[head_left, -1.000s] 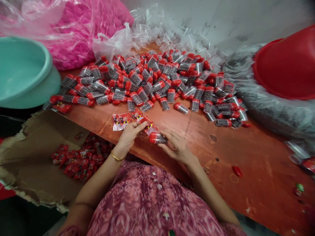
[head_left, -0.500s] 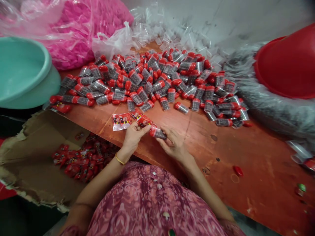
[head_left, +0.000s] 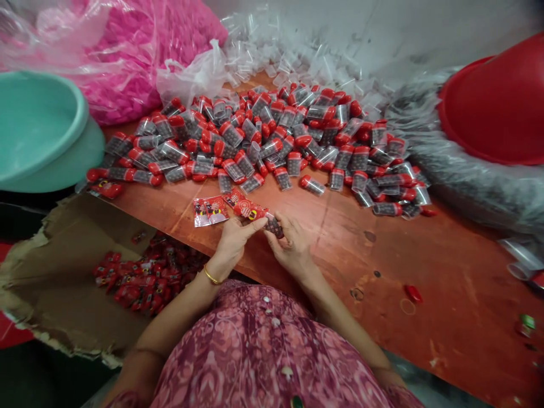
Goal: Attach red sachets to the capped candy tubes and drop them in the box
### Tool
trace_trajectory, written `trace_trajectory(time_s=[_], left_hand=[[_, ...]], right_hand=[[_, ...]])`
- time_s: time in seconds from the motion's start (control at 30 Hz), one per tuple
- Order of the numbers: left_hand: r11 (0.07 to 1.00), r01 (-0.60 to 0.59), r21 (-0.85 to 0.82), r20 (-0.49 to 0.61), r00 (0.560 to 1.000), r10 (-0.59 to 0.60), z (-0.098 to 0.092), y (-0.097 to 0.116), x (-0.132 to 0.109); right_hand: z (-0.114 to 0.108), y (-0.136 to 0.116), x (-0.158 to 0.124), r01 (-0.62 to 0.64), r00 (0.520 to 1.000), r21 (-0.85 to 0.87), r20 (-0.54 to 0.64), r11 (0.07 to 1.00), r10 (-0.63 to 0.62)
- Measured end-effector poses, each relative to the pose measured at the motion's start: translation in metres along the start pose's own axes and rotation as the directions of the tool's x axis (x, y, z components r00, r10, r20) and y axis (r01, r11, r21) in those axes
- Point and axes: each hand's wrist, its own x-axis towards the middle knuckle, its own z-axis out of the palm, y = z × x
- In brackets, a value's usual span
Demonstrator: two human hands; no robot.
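My left hand (head_left: pixel 233 241) is closed, its thumb and fingers pinching a red printed plastic sleeve (head_left: pixel 249 209). In my right hand (head_left: pixel 292 243), the fingers and thumb grip a clear plastic tube (head_left: pixel 274 228) of dark round pieces. The sleeve lies over the tube's red end, so that end is hidden; the dark-filled end sticks out towards my right fingers. Flat red printed sleeves (head_left: pixel 209 211) lie on the table just beyond my left hand. Past both hands spreads a large heap of red-capped tubes (head_left: pixel 232 136).
An orange-brown table (head_left: pixel 425 255) carries everything. At the left stand a mint-green basin (head_left: pixel 80 147) and a bag of pink pieces (head_left: pixel 127 62). Below, a torn cardboard box (head_left: pixel 55 272) holds red wrapped pieces. A red tub (head_left: pixel 497 107) rests on a bag (head_left: pixel 450 175) at the right.
The red sleeve has slid right over the tube's red end, which showed before. The thumbs remain pressed close together.
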Motion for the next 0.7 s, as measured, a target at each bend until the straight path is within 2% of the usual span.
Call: trace_trajectory(time_s=[0.17, 0.27, 0.37, 0.47, 0.53, 0.63, 0.7], left_hand=[[0.995, 0.059, -0.076, 0.003, 0.998, -0.059, 0.004, 0.003, 0.003], [0.994, 0.066, -0.083, -0.005, 0.998, -0.067, 0.002, 0.005, 0.003], [0.999, 0.003, -0.053, -0.042, 0.999, -0.005, 0.001, 0.005, 0.001], [0.996, -0.087, -0.028, -0.076, 0.994, 0.084, 0.001, 0.002, 0.0], [0.994, -0.111, 0.0, -0.057, 0.992, 0.111, 0.001, 0.001, 0.001], [0.995, -0.082, 0.051, 0.002, 0.997, 0.082, -0.001, 0.004, 0.003], [0.995, -0.068, 0.069, -0.002, 0.998, 0.068, -0.003, 0.008, 0.004]], right_hand=[[0.012, -0.005, 0.006, -0.137, 0.988, 0.075, -0.062, 0.988, 0.141], [0.016, -0.002, 0.008, -0.197, 0.979, 0.229, -0.01, 0.953, 0.205], [0.015, -0.001, 0.006, -0.215, 0.976, 0.333, 0.033, 0.918, 0.217], [0.015, -0.005, 0.005, -0.178, 0.982, 0.302, -0.008, 0.937, 0.189], [0.018, -0.008, 0.006, -0.197, 0.978, 0.302, -0.011, 0.933, 0.21], [0.023, -0.009, 0.004, -0.307, 0.945, 0.393, 0.018, 0.867, 0.326], [0.025, -0.009, 0.002, -0.358, 0.924, 0.494, 0.063, 0.792, 0.378]])
